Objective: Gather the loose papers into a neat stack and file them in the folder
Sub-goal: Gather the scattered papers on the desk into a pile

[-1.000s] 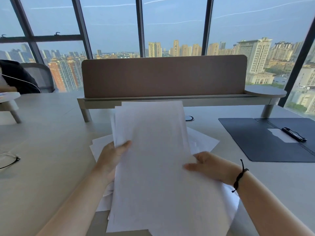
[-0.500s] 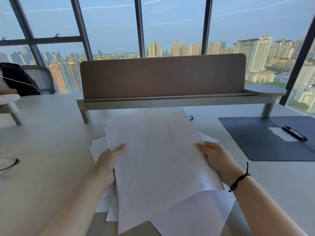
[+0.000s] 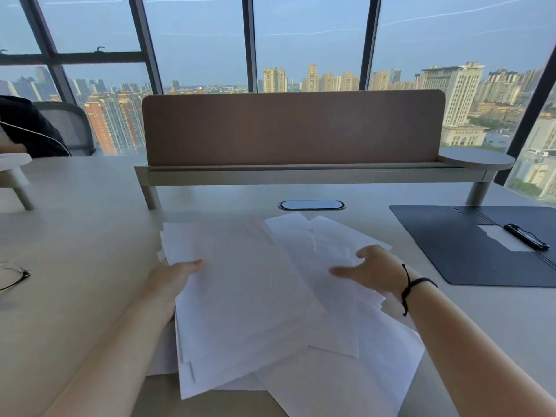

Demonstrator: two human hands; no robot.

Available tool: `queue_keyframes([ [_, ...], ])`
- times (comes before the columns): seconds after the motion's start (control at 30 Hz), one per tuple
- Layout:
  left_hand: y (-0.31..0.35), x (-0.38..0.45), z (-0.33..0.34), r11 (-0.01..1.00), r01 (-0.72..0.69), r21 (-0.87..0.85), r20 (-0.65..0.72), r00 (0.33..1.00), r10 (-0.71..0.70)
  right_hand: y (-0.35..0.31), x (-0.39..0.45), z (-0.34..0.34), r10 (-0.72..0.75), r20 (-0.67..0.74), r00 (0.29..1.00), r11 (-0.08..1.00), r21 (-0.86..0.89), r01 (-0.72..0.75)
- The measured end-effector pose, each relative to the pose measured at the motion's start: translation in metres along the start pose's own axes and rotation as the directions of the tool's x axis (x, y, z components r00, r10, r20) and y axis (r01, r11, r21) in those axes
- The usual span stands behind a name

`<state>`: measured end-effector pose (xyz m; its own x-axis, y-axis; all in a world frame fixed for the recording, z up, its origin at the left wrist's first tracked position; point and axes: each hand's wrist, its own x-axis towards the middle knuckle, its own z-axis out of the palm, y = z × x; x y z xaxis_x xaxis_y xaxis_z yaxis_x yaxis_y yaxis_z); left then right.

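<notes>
A loose pile of white papers [image 3: 249,299] lies fanned out on the pale desk in front of me. My left hand [image 3: 173,278] grips the left edge of a thick bunch of sheets, thumb on top. Over the sheets on the right, my right hand [image 3: 368,270] rests with fingers spread, pressing on them; a black cord circles its wrist. The dark blue folder [image 3: 451,251] lies open flat at the right, with a white slip and a black clip [image 3: 525,240] near its spine.
A brown divider panel on a raised grey shelf [image 3: 294,173] runs across the back of the desk. A cable port [image 3: 311,205] sits just beyond the papers. Glasses [image 3: 13,276] lie at the left edge. A seated person and chair are at far left.
The bunch that both hands held raised and tilted has come down flat onto the pile. My right hand has let go of its edge and now lies spread on the right-hand sheets.
</notes>
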<state>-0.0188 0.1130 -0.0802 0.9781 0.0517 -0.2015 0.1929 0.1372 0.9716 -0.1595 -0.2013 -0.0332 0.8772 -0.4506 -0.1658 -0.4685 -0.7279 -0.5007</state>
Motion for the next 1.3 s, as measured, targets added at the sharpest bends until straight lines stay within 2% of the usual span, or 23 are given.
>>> queue_keyframes([
  [0.07, -0.001, 0.002, 0.003, 1.000, -0.002, -0.013, -0.010, 1.000, 0.002, -0.010, -0.014, -0.003, 0.048, 0.163, 0.985, 0.974, -0.225, -0.011],
  [0.13, -0.002, 0.002, 0.006, 0.999, 0.009, -0.048, -0.024, 1.000, -0.010, -0.018, -0.020, 0.003, 0.105, 0.233, 0.967, 0.937, -0.349, -0.017],
  [0.27, -0.002, 0.003, 0.003, 0.988, 0.073, -0.135, 0.032, 0.997, -0.070, -0.024, -0.020, 0.011, 0.134, 0.250, 0.959, 0.928, -0.371, -0.033],
  [0.4, 0.002, -0.002, -0.001, 0.978, 0.140, -0.154, 0.136, 0.984, -0.119, -0.016, -0.023, 0.005, 0.108, 0.180, 0.978, 0.977, -0.199, -0.071],
  [0.53, 0.006, 0.000, -0.008, 0.972, 0.158, -0.175, 0.183, 0.975, -0.126, 0.013, -0.019, -0.003, 0.080, 0.102, 0.992, 0.986, 0.140, -0.094],
  [0.6, 0.007, 0.000, -0.010, 0.968, 0.169, -0.186, 0.223, 0.967, -0.126, 0.029, -0.012, -0.004, 0.068, 0.065, 0.996, 0.945, 0.317, -0.085],
  [0.67, 0.008, -0.003, -0.011, 0.969, 0.157, -0.193, 0.269, 0.958, -0.101, 0.038, -0.010, -0.003, 0.052, 0.048, 0.998, 0.856, 0.513, -0.069],
  [0.73, 0.010, -0.007, -0.012, 0.969, 0.151, -0.197, 0.297, 0.951, -0.088, 0.045, -0.010, 0.001, 0.051, 0.048, 0.998, 0.767, 0.638, -0.070],
  [0.83, 0.013, -0.012, -0.013, 0.971, 0.159, -0.181, 0.375, 0.924, -0.082, 0.051, -0.008, 0.010, 0.038, 0.057, 0.998, 0.687, 0.723, -0.067],
  [0.93, 0.009, -0.020, -0.006, 0.982, 0.170, -0.081, 0.449, 0.886, -0.117, 0.050, -0.008, 0.011, -0.010, 0.145, 0.989, 0.627, 0.772, -0.107],
  [1.1, 0.004, -0.035, 0.009, 0.988, 0.099, 0.120, 0.498, 0.855, -0.146, 0.043, -0.002, 0.013, -0.060, 0.229, 0.972, 0.688, 0.715, -0.126],
  [1.2, 0.004, -0.038, 0.012, 0.989, 0.038, 0.144, 0.473, 0.875, -0.103, 0.040, -0.002, 0.014, -0.082, 0.162, 0.983, 0.687, 0.724, -0.062],
  [1.3, 0.004, -0.030, 0.011, 0.997, 0.011, 0.070, 0.367, 0.929, -0.036, 0.047, -0.006, 0.012, -0.124, 0.082, 0.989, 0.556, 0.831, 0.001],
])
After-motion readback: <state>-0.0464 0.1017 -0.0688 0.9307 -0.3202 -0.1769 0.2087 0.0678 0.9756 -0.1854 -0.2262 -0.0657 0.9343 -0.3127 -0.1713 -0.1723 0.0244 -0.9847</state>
